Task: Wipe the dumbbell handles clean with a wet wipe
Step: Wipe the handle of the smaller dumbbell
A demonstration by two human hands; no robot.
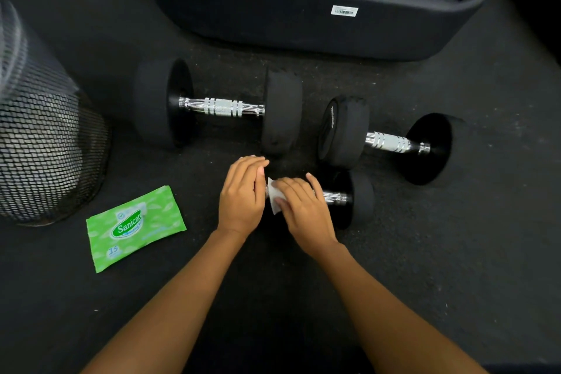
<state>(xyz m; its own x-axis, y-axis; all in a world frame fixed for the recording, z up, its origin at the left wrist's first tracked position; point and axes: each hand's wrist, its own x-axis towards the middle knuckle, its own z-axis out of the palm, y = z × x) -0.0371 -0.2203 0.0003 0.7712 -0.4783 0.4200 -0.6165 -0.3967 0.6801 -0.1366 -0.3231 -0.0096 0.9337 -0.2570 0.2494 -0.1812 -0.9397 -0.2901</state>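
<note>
Three black dumbbells with chrome handles lie on the dark floor. The nearest small dumbbell (355,199) is under my hands. My right hand (303,209) curls over its handle and holds a white wet wipe (274,200) around the bar. My left hand (243,194) lies flat with straight fingers on the dumbbell's left weight, which it hides. A large dumbbell (218,106) lies behind at the left. Another dumbbell (388,140) lies behind at the right.
A green pack of wet wipes (135,228) lies on the floor to the left of my hands. A black mesh bin (39,136) stands at the far left. The black base of a gym machine (318,9) fills the back.
</note>
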